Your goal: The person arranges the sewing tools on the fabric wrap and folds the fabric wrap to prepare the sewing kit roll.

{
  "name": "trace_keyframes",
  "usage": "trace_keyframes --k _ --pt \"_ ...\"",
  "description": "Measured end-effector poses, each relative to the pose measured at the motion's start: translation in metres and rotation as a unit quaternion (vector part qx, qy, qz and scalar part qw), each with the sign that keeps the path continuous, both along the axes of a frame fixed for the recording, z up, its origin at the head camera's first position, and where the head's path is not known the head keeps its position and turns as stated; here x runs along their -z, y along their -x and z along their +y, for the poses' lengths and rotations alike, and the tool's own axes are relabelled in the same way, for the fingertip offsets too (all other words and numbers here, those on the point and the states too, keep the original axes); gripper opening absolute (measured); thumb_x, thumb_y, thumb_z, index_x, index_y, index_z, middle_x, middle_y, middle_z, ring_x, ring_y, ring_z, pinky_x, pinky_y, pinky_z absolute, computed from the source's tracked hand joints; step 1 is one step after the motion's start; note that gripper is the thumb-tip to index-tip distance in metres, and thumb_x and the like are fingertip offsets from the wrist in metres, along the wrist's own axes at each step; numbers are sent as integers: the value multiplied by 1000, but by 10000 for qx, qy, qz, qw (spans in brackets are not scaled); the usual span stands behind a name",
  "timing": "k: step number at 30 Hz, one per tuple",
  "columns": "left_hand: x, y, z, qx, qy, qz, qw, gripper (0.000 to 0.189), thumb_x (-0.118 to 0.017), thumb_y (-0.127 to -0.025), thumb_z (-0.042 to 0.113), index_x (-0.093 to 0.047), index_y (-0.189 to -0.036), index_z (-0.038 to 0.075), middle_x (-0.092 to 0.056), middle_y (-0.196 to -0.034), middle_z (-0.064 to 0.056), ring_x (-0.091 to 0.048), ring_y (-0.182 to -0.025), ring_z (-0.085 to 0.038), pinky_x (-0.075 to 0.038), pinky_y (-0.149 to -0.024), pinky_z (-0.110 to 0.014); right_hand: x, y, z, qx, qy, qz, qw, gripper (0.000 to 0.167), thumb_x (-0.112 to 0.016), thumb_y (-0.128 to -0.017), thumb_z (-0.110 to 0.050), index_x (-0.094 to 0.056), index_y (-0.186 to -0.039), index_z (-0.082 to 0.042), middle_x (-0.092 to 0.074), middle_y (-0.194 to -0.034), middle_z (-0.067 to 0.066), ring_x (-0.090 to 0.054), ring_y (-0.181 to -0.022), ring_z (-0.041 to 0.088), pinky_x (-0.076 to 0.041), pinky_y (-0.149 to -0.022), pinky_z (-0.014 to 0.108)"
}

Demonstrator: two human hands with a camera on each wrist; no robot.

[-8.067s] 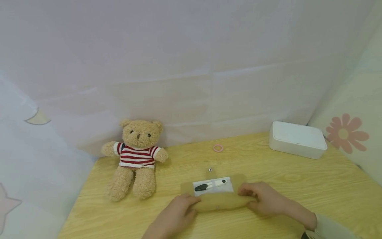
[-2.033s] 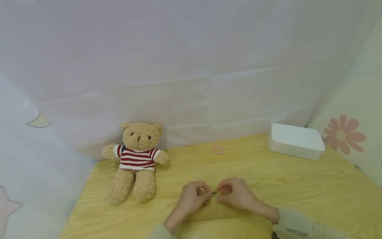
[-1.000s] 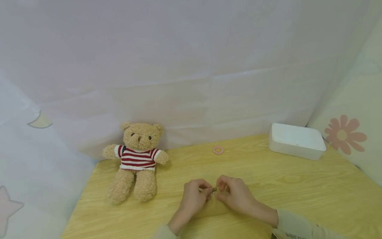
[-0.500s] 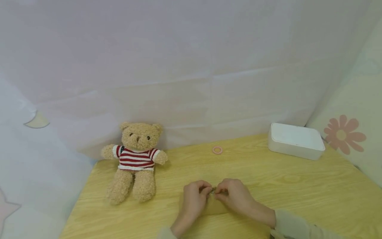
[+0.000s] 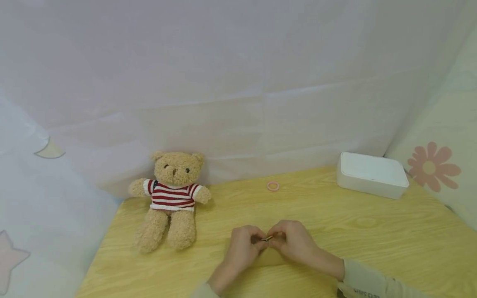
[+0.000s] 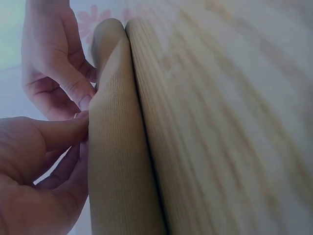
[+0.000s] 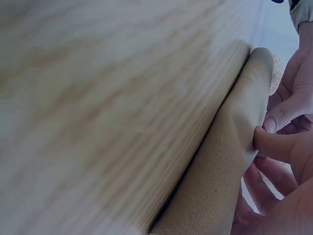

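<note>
A tan cloth pouch (image 5: 270,259) lies folded on the table near the front, its woven side showing large in the left wrist view. At the middle of its far edge, a small strap with a metal snap (image 5: 266,239) shows between the two hands. My left hand (image 5: 241,247) pinches the pouch at the snap with thumb and forefinger. From the other side my right hand (image 5: 296,243) pinches the same spot, thumb against the cloth, fingertips almost meeting the left ones. In the right wrist view the thumb presses a dent into the pouch (image 7: 220,161). The pouch's contents are hidden.
A teddy bear (image 5: 173,200) in a red-striped sweater sits at the left against the curtain (image 5: 223,103). A pink ring (image 5: 273,186) lies behind the hands. A white box (image 5: 372,174) stands at the table's (image 5: 357,231) back right.
Eight seconds ago the pouch was unfolded, showing black-and-white thread snips, with the hands at its ends. Now it is folded over and both hands are at the snap. Lately only fingers shift slightly.
</note>
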State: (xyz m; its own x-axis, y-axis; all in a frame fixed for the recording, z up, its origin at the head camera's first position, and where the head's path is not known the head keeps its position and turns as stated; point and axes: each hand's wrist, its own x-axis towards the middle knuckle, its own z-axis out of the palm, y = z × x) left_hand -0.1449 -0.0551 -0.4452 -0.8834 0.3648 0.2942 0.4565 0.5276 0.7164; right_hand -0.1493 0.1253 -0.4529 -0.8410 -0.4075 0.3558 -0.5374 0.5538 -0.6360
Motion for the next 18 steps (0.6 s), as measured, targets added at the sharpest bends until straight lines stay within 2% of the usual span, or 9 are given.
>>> trace_keyframes --k 2,6,10,18 --pt "0 2 -1 86 107 38 9999 7 -79 -74 3 -73 -78 4 -71 -77 -3 -62 -66 -3 -48 -60 -13 2 1 1 -82 40 19 10000 13 -80 -76 -11 -75 -87 -14 -72 -86 -1 -51 -60 1 -45 -54 19" --pt "0 5 -4 158 277 -60 9995 5 -77 -76 4 -73 -79 5 -71 -78 -2 -62 -68 -3 -49 -63 -14 2 6 1 -203 107 -49 9997 12 -79 -75 -8 -75 -86 -12 -72 -85 1 -39 -51 -4 -41 -47 18" --pt "1 10 -6 173 326 -126 9992 4 -76 -78 3 -73 -80 5 -71 -79 -3 -64 -71 -4 -49 -65 -14 2 11 0 -177 38 -118 9998 9 -79 -75 -9 -76 -83 -11 -72 -79 0 -40 -48 -6 -41 -44 17" --pt "2 12 -8 331 435 -14 9985 4 -75 -78 1 -72 -80 4 -71 -80 -3 -65 -72 -5 -49 -67 -14 0 16 -2 -201 -142 -168 9996 9 -81 -74 -10 -76 -82 -12 -72 -80 -3 -45 -53 -5 -44 -52 18"
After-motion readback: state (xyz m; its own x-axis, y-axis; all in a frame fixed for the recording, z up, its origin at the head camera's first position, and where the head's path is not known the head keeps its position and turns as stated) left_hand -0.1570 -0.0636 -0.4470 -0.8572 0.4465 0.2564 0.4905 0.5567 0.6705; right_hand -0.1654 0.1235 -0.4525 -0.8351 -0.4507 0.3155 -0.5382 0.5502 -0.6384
